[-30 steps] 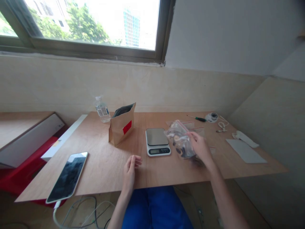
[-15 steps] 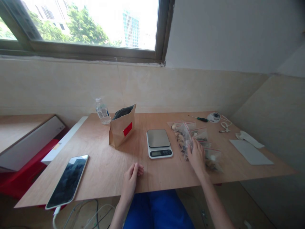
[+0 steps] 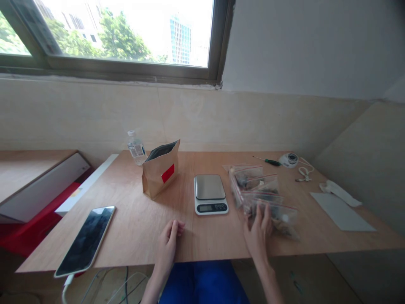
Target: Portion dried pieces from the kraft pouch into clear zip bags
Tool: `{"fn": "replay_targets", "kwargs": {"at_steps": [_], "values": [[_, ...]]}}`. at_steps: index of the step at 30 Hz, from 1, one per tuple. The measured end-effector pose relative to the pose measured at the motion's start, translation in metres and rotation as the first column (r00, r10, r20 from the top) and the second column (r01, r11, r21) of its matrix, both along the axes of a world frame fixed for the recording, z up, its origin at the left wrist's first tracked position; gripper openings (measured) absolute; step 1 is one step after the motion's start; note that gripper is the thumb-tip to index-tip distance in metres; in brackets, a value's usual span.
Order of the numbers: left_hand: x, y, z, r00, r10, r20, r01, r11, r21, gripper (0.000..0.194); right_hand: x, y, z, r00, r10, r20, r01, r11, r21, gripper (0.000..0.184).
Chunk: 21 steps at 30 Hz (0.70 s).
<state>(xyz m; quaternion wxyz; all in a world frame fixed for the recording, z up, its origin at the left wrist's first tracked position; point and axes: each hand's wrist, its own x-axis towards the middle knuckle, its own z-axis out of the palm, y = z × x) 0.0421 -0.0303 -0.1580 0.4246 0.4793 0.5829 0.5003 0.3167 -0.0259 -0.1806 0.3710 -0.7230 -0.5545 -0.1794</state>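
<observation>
My right hand [image 3: 257, 232] rests with spread fingers on the nearest of several clear zip bags [image 3: 257, 194], which hold brownish pieces and lie overlapping on the plywood table [image 3: 133, 228]. My left hand [image 3: 169, 238] sits at the table's front edge, loosely curled and holding nothing. A digital kitchen scale [image 3: 211, 194] stands between my hands and slightly farther away, just left of the bags. Farther left stands a kraft paper pouch [image 3: 160, 177] with a red label.
A plastic water bottle [image 3: 136, 148] stands behind the pouch, and a smartphone [image 3: 85, 241] lies at front left. At back right are a screwdriver [image 3: 268, 161], a white round device [image 3: 288, 160], a white cable [image 3: 304, 173], and a grey sheet [image 3: 341, 211]. The wall borders the table's back.
The zip bags now lie spread on the table instead of being held up in my right hand. That hand has moved toward the front edge. My left hand has barely moved.
</observation>
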Motion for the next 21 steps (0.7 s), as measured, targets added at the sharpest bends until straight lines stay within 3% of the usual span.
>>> {"fn": "replay_targets", "kwargs": {"at_steps": [4, 7, 9, 12, 15, 18, 21], "values": [[-0.013, 0.006, -0.002, 0.976, 0.171, -0.133, -0.164, 0.984, 0.065, 0.044, 0.005, 0.002, -0.017, 1.000, -0.013, 0.018, 0.015, 0.996, -0.084, 0.058], [-0.034, 0.024, 0.002, 0.880, 0.394, -0.264, -0.342, 0.913, 0.222, 0.062, 0.005, 0.002, -0.018, 1.000, -0.006, 0.031, 0.009, 0.994, -0.112, 0.059], [-0.051, 0.042, 0.005, 0.816, 0.462, -0.346, -0.372, 0.879, 0.297, 0.079, 0.005, 0.000, -0.017, 1.000, 0.005, 0.030, -0.002, 0.994, -0.106, 0.057], [-0.074, 0.072, 0.008, 0.793, 0.428, -0.433, -0.283, 0.889, 0.360, 0.095, 0.003, -0.001, -0.014, 0.996, 0.070, 0.055, -0.064, 0.992, -0.108, 0.052], [-0.087, 0.096, 0.009, 0.809, 0.350, -0.472, -0.184, 0.914, 0.363, 0.099, -0.001, 0.005, -0.010, 0.957, 0.267, 0.110, -0.245, 0.953, -0.179, 0.052], [-0.088, 0.112, 0.011, 0.843, 0.293, -0.451, -0.188, 0.946, 0.265, 0.086, -0.005, 0.019, -0.001, 0.907, 0.401, 0.133, -0.361, 0.900, -0.245, 0.048], [-0.085, 0.119, 0.012, 0.875, 0.274, -0.399, -0.202, 0.956, 0.213, 0.067, -0.006, 0.033, 0.011, 0.908, 0.400, 0.124, -0.356, 0.894, -0.272, 0.035]]}}
